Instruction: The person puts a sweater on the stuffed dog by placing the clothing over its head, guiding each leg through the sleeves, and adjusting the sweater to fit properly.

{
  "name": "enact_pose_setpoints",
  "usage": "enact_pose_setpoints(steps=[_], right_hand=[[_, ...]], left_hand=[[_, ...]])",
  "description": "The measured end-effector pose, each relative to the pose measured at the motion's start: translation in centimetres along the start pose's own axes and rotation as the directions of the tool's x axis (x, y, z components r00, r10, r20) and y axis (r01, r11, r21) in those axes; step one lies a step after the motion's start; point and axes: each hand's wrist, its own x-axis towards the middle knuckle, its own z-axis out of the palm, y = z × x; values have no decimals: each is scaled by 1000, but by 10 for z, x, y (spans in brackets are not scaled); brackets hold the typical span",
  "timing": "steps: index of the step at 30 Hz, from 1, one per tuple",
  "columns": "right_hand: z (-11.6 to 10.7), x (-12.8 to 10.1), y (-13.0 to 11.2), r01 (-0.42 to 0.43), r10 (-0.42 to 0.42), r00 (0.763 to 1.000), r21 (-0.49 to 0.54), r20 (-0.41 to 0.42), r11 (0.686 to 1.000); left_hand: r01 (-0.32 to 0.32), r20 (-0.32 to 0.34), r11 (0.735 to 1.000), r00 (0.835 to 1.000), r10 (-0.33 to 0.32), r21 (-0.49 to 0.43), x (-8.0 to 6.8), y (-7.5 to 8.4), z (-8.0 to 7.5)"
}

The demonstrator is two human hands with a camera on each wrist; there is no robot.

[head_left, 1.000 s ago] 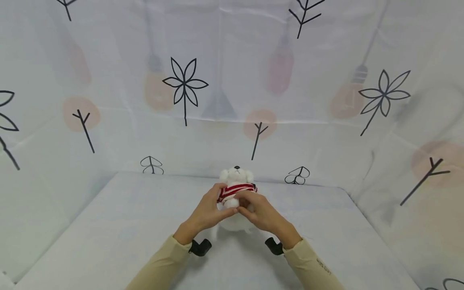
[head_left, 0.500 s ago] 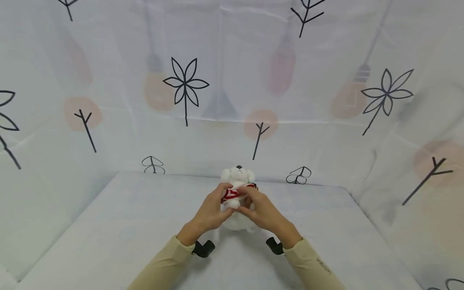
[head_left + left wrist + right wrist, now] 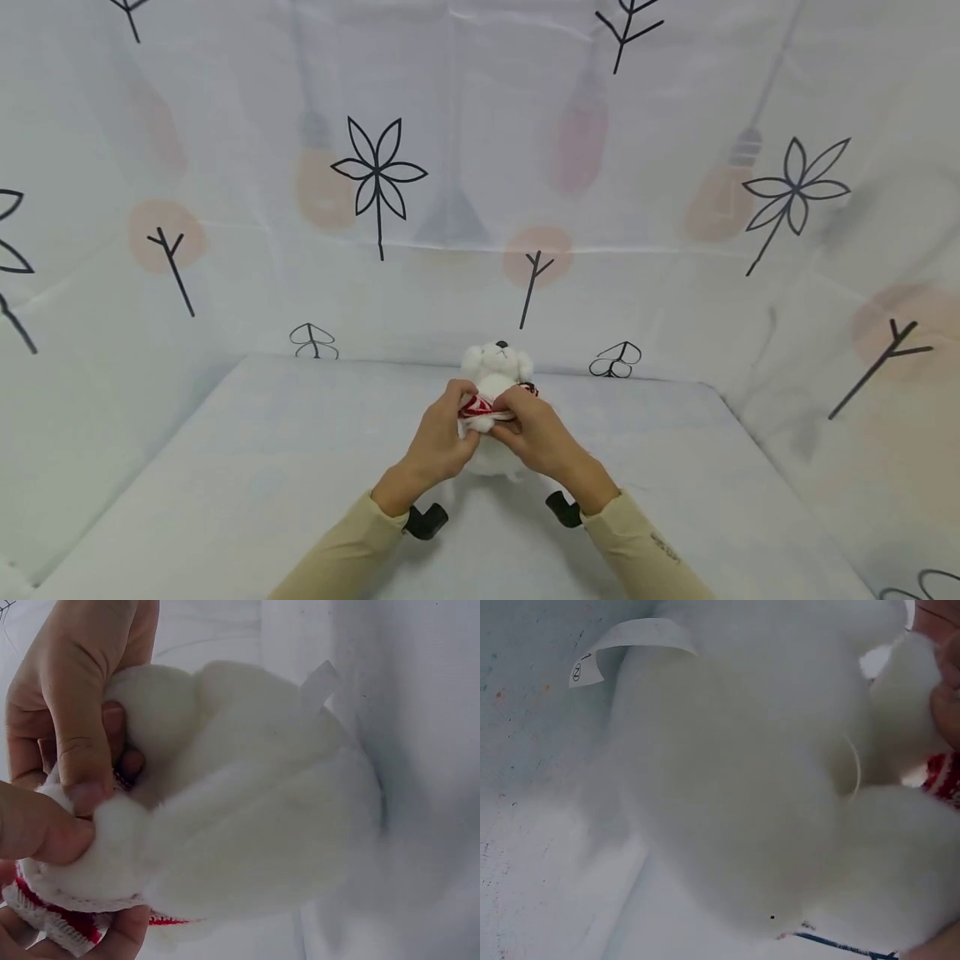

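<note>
A white plush toy (image 3: pixel 495 362) with a black nose and floppy ears sits upright on the table, dressed in a red and white striped knit sweater (image 3: pixel 476 406). My left hand (image 3: pixel 437 435) grips the sweater's edge and one paw at the left, its thumb pressing the white paw (image 3: pixel 120 840) in the left wrist view. From the other side my right hand (image 3: pixel 546 433) pinches the sweater's edge beside that paw, thumb close to the left thumb. The toy's round lower body (image 3: pixel 727 772) fills the right wrist view, with a white tag (image 3: pixel 641 634) on it. Both hands partly hide the sweater.
A white cloth covers the table (image 3: pixel 262 467). Behind it hangs a pale sheet (image 3: pixel 457 108) printed with leaves and bulbs. Black curved pieces (image 3: pixel 426 522) sit under both wrists, over the table.
Both hands have drawn closer round the paw, and the sweater's front looks more bunched between them. The toy shifts slightly right in view, its base still on the table.
</note>
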Motion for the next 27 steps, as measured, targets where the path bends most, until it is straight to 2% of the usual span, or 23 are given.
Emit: enact_pose_setpoints(steps=[4,8,13,19,23,27], right_hand=[[0,2,-3,64,-65,997,-31,-50,998],[-1,2,-6,53,-55,995,-27,-78,998],[2,-2,-5,30,-31,997,-11,-67,999],[3,-6,1,31,-28,998,56,-61,998],[2,-5,1,35,-31,998,76,-50,996],[4,-2,-1,101,-97,992,48,-81,994]], left_hand=[[-63,-56,998,996,63,-3,1,4,-4],[-119,-35,993,992,118,-7,3,9,-9],[-107,34,994,994,108,-33,4,11,-15],[-92,60,992,994,97,-81,5,3,-16],[-106,60,993,992,109,-53,6,6,-18],[-158,46,987,986,157,9,7,11,-20]])
